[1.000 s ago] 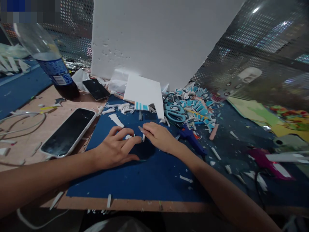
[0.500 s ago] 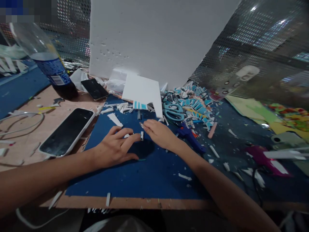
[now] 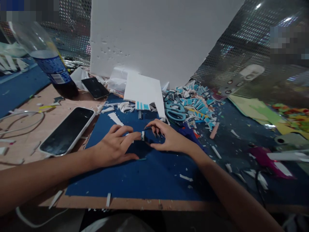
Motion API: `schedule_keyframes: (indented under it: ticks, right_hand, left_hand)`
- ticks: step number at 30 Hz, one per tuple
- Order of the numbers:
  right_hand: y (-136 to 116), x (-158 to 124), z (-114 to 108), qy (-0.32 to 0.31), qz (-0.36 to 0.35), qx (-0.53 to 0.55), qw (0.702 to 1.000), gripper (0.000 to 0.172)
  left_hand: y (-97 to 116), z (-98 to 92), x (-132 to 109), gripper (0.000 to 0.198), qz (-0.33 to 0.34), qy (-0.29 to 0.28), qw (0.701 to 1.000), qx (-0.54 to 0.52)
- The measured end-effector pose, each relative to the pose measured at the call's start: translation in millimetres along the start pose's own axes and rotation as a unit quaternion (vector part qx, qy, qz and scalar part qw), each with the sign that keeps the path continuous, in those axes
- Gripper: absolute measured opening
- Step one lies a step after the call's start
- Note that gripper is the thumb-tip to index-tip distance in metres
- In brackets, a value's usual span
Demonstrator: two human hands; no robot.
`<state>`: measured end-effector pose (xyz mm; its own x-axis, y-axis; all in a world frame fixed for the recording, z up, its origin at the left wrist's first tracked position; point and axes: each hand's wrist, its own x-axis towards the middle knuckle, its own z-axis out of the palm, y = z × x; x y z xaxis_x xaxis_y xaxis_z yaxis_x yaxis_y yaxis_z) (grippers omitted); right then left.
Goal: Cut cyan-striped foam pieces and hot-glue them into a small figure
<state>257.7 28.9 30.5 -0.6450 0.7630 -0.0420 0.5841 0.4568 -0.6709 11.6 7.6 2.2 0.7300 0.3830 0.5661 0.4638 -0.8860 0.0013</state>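
Note:
My left hand [image 3: 120, 141] rests low over the blue mat [image 3: 135, 180], fingers spread and thumb well apart from the index finger. Its index fingertip meets a small white piece [image 3: 143, 136] with a dark side; whether it presses or only touches the piece, I cannot tell. A teal sliver [image 3: 143, 159] lies at the left thumb tip. Just right of the white piece, my right hand [image 3: 169, 137] is open, with thumb and index finger apart and the other fingers curled. Nothing shows between its fingers. A white scrap [image 3: 115, 118] lies beyond my left hand.
Behind the hands are a white sheet [image 3: 143, 88], a blue-and-white striped piece [image 3: 142, 105], teal scissors [image 3: 175, 111] and a heap of scraps [image 3: 198, 104]. A phone [image 3: 67, 132] and a cola bottle [image 3: 54, 67] stand left. A magenta tool [image 3: 267, 161] lies right.
My right hand has opened from a closed shape and shifted slightly right, its thumb now lower and apart. My left hand and the small white piece have stayed nearly in place.

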Motion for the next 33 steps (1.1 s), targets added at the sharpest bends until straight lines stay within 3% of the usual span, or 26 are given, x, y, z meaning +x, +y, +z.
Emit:
schedule_keyframes:
  ticks: [11,16,21,26,33]
  right_hand:
    - [2.2,4.4,4.2,0.016,-0.029,0.013,0.999,0.038]
    - [3.9,3.3,4.1,0.018,-0.027,0.008,0.999,0.038]
    - [4.4,3.1,3.8,0.017,-0.023,0.006,1.000,0.040]
    - [2.7,3.4,4.6,0.020,-0.016,0.006,1.000,0.040]
    - [3.4,3.1,4.7,0.011,-0.011,0.017,1.000,0.043]
  left_hand:
    - [-6.9,-4.7,0.1,0.044,-0.005,-0.026,0.999,-0.043]
    - [-15.3,-13.1,3.5,0.061,-0.028,-0.108,0.994,-0.013]
    - [-23.5,-7.3,2.4,0.055,-0.056,-0.155,0.986,0.028]
    - [-24.2,1.1,2.3,0.043,-0.107,-0.138,0.985,-0.003]
    - [-25.0,5.8,-0.3,0.040,-0.098,-0.126,0.987,-0.015]
